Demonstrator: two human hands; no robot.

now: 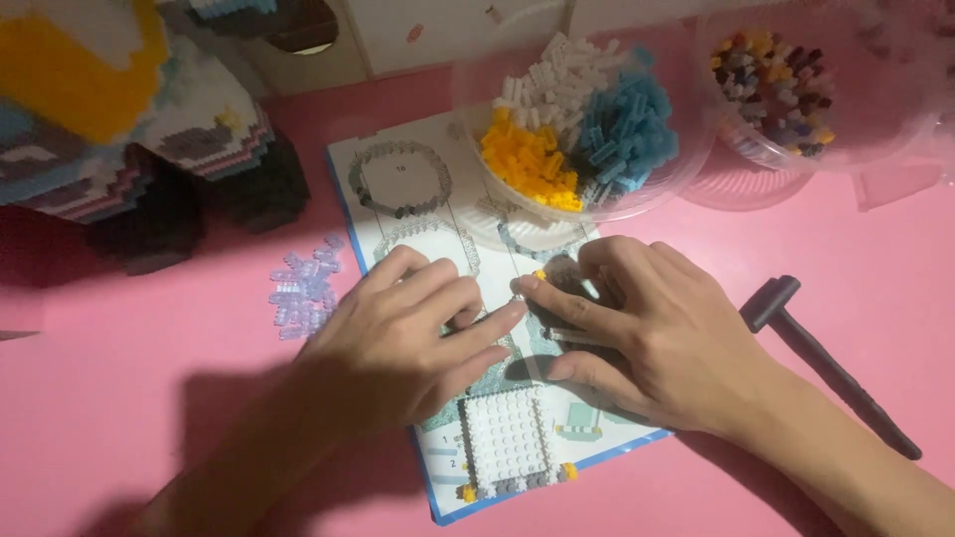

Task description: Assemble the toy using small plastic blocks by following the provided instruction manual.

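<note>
— What are the two hands doing at the middle of the frame?

— The left hand [413, 333] lies flat over the instruction sheet [398, 214], its grip loosely curled with the forefinger stretched right. The right hand [637, 333] meets it fingertip to fingertip. Its grip is pressed together on a small dark brick piece [560, 273] with a yellow stud at its top, which sits on the sheet just below the big bowl.

— Does the left hand hold anything?

— I cannot tell; its fingers touch the sheet and the edge of the piece, but whatever is under them is hidden.

— And the containers?

— A clear bowl [686, 159] at upper centre holds three heaps of tiny bricks: white at the top, yellow at the lower left, blue at the right. A second clear bowl [895, 139] at upper right holds mixed dark, yellow and pale bricks.

— What else is on the pink counter [129, 398]?

— A white studded plate [507, 438] with grey and yellow edging rests on the sheet's lower end, just below the hands. A loose cluster of pale lilac bricks [303, 288] lies left of the sheet. A black hammer-shaped tool [826, 363] lies at the right, beside the right wrist. A large layered brick model [149, 129] fills the upper left.
</note>
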